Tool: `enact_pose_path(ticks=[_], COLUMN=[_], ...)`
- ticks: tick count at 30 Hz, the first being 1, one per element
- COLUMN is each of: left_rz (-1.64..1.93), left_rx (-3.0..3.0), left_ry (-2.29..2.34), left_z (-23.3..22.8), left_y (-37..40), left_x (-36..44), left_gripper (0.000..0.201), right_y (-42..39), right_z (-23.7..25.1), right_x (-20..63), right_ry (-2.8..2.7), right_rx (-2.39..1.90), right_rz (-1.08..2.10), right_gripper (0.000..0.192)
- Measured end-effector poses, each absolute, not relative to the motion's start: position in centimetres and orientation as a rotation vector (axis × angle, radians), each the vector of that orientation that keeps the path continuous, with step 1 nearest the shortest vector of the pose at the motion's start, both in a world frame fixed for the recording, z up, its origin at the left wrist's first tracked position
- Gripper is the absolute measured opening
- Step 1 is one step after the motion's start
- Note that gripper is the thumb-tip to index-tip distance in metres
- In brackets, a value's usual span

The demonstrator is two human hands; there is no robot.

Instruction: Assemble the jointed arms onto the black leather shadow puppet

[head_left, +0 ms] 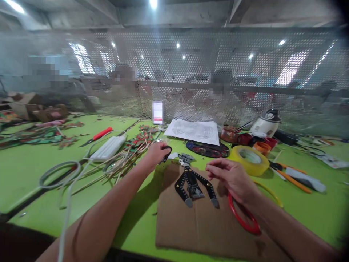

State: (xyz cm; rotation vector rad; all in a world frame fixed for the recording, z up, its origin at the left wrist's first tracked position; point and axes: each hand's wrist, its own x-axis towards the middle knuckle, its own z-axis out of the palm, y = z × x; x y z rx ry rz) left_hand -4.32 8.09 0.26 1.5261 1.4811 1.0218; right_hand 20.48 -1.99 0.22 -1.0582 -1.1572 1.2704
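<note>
Over my remote feed I am seeing a black jointed figure (194, 182) lying flat on a brown cardboard sheet (188, 229), its two bent limbs spreading toward the near edge and its grey spiky top pointing away. The left hand (159, 153) is pinching a small black piece (167, 154) beyond the cardboard's far left corner, so the figure is lying just to its right and nearer to my camera. The right hand (223, 173) is hovering close beside the figure's right-hand limb, fingertips drawing narrowly together; I cannot tell whether they are gripping anything thin. Beneath that wrist, a red looped handle (255, 228) is resting partly over the cardboard. Past the right hand, a roll of yellow tape (262, 164) is sitting on the green worktop (139, 222), and bare wooden sticks (94, 179) are lying left of the left hand.
</note>
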Motion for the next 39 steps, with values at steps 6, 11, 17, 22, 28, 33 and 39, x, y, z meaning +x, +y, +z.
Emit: enact_pose_path(ticks=[6, 11, 17, 22, 28, 33, 39], left_rz=[0.943, 0.821, 0.654, 0.505, 0.384, 0.395, 0.205], left_rx=[1.565, 1.63, 1.857, 2.039, 2.179, 2.238, 2.432], left_ry=[1.453, 1.425, 1.524, 1.575, 1.638, 1.81, 1.681], left_z=[0.1, 0.6, 0.7, 1.0, 0.9, 2.0, 3.2], left_y=[8.0, 7.1, 7.5, 8.0, 8.1, 7.9, 3.9], left_x=[-4.0, -3.5, -4.5, -5.2, -5.6, -5.7, -2.3], left_gripper=[0.016, 0.02, 0.018, 0.019, 0.017, 0.019, 0.035], right_y=[-1.5, -1.3, -1.0, -0.7, -1.1, -1.1, -0.9], right_z=[-0.4, -0.5, -0.3, -0.4, -0.1, 0.4, -0.2], right_x=[20.9, 21.2, 21.7, 22.1, 21.9, 22.0, 22.0], right_ry=[-1.206, -1.259, -1.336, -1.426, -1.604, -1.935, -2.117], right_rx=[-1.138, -1.184, -1.226, -1.279, -1.381, -1.479, -1.467], right_rz=[1.247, 1.281, 1.237, 1.289, 1.379, 0.973, 0.628], right_gripper=[0.025, 0.027, 0.025, 0.023, 0.012, 0.007, 0.012])
